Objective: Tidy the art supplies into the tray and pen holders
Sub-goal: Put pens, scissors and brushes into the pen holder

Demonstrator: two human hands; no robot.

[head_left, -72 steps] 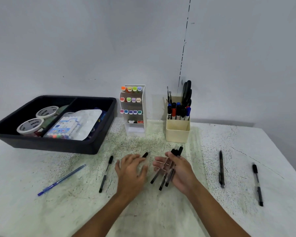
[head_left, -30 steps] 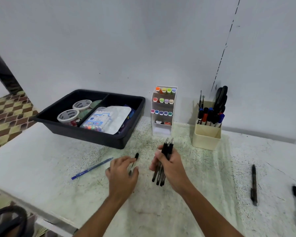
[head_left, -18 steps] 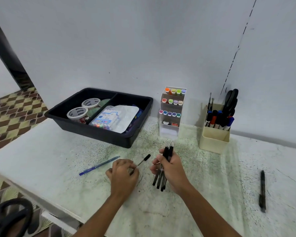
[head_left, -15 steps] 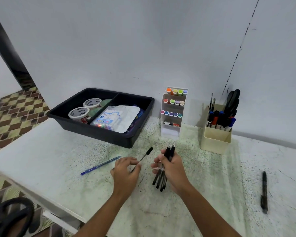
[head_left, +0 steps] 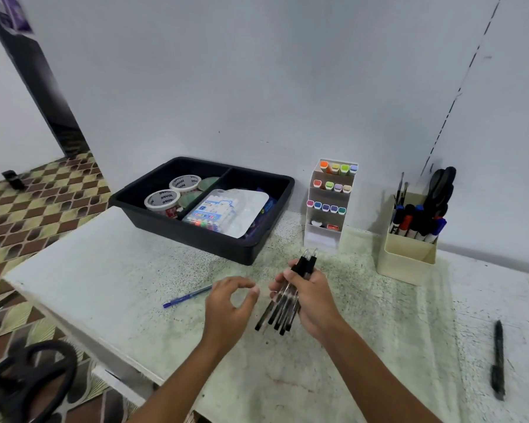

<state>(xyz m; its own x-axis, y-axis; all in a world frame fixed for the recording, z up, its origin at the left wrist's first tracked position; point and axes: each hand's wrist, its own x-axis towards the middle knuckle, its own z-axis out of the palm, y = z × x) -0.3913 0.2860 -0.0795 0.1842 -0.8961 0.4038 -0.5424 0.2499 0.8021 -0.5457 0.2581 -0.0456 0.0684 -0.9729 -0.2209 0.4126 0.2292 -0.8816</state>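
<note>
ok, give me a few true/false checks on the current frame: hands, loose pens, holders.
1. The right hand holds a bundle of black pens. True.
2. The left hand grips the blue pen. False: the blue pen lies on the table, and the left hand is empty, fingers curled.
3. A black pen lies alone on the table to the right. True.
4. The black tray is empty. False: it holds round tubs and a pack of coloured pens.
5. The cream holder stands left of the white marker rack. False: it stands to its right.
</note>
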